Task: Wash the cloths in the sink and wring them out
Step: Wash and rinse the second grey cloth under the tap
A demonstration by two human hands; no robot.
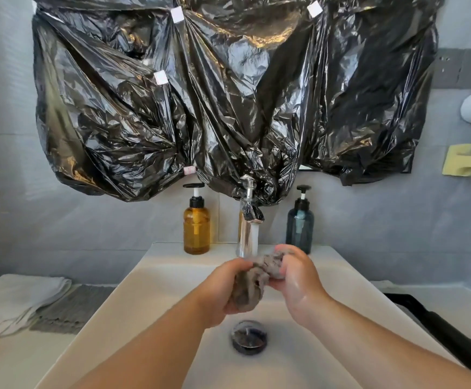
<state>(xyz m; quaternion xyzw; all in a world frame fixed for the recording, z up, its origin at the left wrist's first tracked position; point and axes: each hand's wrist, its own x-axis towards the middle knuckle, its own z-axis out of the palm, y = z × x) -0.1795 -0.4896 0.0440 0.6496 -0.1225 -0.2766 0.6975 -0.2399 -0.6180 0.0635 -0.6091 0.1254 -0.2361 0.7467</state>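
Above the sink (133, 304), under the tap (249, 234), the grey cloth (252, 280) was bunched into a rope, long axis low-left to high-right. My left hand (224, 290) had the near low end, my right hand (296, 279) the far end, all fingers (238, 265) clenched round it. The wringing twist would run about that axis.

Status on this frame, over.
Left hand and right hand both grip the grey cloth, bunched. Cloth under running tap, above sink. Nothing in the way.
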